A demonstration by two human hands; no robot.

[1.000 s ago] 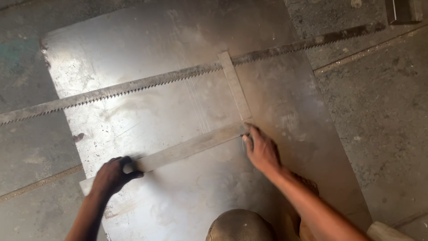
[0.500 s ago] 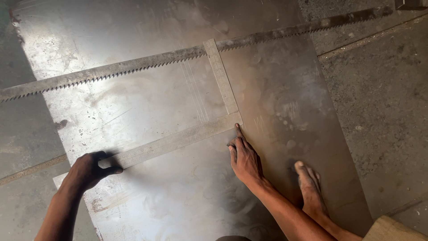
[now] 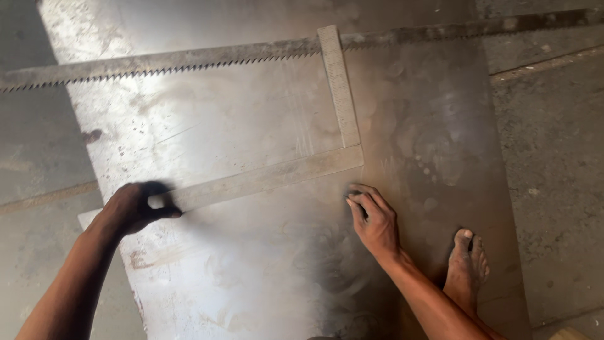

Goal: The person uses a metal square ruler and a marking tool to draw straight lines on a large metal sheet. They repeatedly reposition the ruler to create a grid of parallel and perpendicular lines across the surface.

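We see the left hand [image 3: 135, 208] closed around the end of a big metal square [image 3: 264, 177] that lies on a metal sheet [image 3: 251, 113]. The right hand [image 3: 375, 220] rests flat and open on the sheet, just below the square's corner.

Left hand [image 3: 135, 208] fisted, blurred, arm extended, right hand [image 3: 374, 220] flat, fingers [image 3: 358, 204] curled, bare foot [image 3: 467, 267] planted
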